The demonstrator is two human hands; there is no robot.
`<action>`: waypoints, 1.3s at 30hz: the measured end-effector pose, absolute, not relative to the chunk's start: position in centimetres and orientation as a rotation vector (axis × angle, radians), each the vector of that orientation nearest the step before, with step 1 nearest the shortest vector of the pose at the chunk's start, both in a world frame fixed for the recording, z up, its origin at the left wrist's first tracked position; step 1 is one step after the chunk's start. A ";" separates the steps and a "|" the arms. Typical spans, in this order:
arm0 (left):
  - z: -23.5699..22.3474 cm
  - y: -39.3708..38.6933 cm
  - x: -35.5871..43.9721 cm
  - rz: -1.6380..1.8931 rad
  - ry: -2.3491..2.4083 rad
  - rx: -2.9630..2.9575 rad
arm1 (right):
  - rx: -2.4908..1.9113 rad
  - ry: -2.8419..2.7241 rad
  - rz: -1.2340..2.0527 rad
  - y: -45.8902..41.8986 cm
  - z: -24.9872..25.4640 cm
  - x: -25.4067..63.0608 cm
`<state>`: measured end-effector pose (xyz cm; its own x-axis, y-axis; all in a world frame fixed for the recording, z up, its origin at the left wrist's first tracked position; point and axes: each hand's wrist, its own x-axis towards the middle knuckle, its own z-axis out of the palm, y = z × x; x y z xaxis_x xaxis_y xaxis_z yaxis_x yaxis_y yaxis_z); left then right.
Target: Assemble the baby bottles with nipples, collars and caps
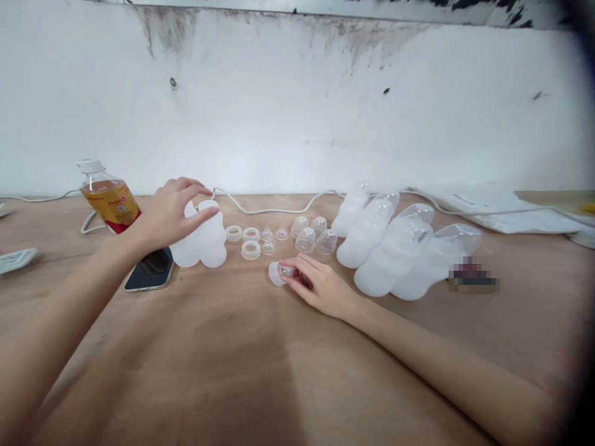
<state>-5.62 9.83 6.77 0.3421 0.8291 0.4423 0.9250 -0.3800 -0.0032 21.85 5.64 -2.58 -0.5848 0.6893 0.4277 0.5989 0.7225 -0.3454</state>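
Note:
My left hand [179,207] reaches over the white bottle bodies [212,238] at the left, thumb and fingers apart. Whether it touches one of them I cannot tell. Between the fingertips of my right hand [320,285] is a clear bottle nipple set in a ring collar [277,274], tipped on its side just above or on the table. Behind it lie several loose ring collars [251,250], several clear nipples [281,233] and several clear dome caps [305,240]. To the right of these stand several capped white baby bottles [388,263].
A drink bottle [111,197] and a phone [149,270] are by my left forearm. A white cable [274,212] runs along the back near the wall. White plastic bags [502,207] lie at the back right, and a blurred-out object [473,275] is beside the capped bottles.

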 end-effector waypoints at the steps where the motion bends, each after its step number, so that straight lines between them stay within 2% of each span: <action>1: 7.2 10.5 -5.6 -0.508 -1.636 -2.376 | -0.975 -2.381 0.224 5.6 -2.6 21.8; 5: 9.0 13.6 -6.1 -0.119 -1.829 -2.609 | -0.966 -2.371 0.223 5.7 -2.7 21.8; 8: 9.8 14.7 -6.4 0.025 -1.830 -2.663 | -0.952 -2.371 0.206 5.8 -2.7 21.8; 20: 10.2 14.9 -6.3 0.071 -1.817 -2.595 | -1.053 -2.382 0.238 5.8 -2.7 21.8; 23: 10.2 12.5 -4.5 -0.127 -1.663 -2.501 | -1.119 -2.403 0.237 5.9 -2.7 21.5; 27: 6.6 7.3 -0.1 -0.505 -1.433 -2.677 | -1.160 -2.449 0.224 5.8 -2.4 20.4; 33: -1.2 4.8 2.9 -0.409 -1.513 -2.857 | -1.078 -2.486 0.292 5.9 -2.3 19.3; 39: 0.1 5.0 3.0 -0.227 -1.370 -2.679 | -1.086 -2.211 0.654 6.4 -2.6 19.6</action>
